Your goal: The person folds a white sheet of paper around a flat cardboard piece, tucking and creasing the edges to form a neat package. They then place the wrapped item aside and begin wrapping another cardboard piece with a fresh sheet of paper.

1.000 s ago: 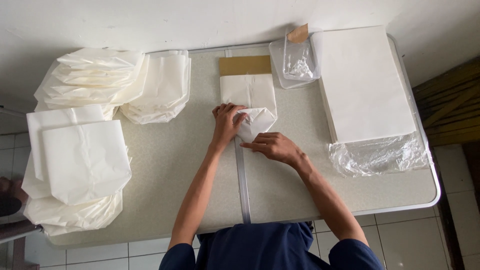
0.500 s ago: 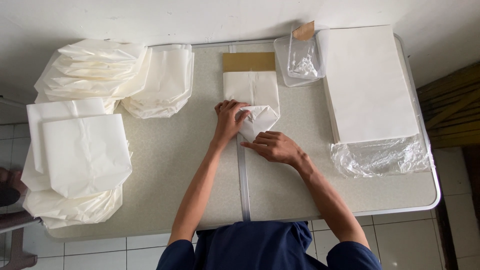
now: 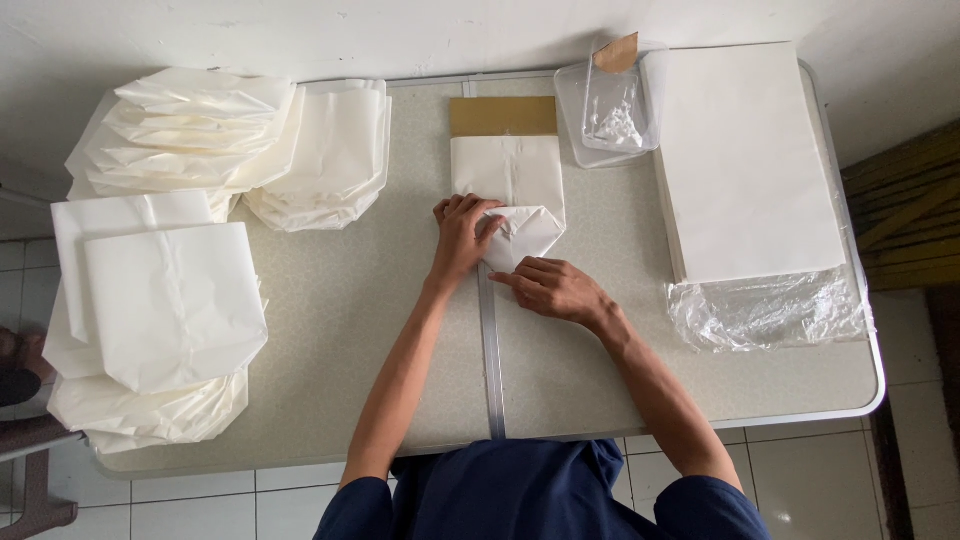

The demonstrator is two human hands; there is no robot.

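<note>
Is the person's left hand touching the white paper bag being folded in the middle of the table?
Touching. The head view shows the left hand lying flat on the folded end of the white paper bag, fingers overlapping the paper with no gap.

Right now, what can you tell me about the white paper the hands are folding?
The white paper lies flat in the middle of the table, over a brown cardboard piece whose top strip shows. Its near end is folded into a point. The left hand presses on the fold and the right hand touches its tip. It looks thin and creased.
</note>
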